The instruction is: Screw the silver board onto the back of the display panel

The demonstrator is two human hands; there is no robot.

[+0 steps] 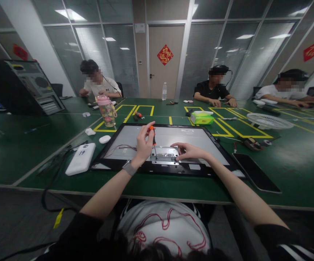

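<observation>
A green table point(173, 190) spreads beneath both hands, and on it, directly under the grip, lies a flat screen panel point(203, 136), grey side up in a black frame. Well to the right of the grip, a dark phone point(257, 173) lies just beside the panel. The left hand point(144, 143) has its fingers closed around the screwdriver; the right hand point(190, 151), just right of that grip, rests curled fingers at the metal bracket's far end, though whether they pinch anything small I cannot tell. The metal bracket point(164, 150) sits just below the grip, with thin wires point(125, 146) to the left. The screwdriver point(154, 141) stands nearly upright, its tip down at the bracket's left part. To work this well, I would keep the shaft square to the screw, press steadily while turning, let the right fingers steady the bracket, and spare the panel any sideways slip.
</observation>
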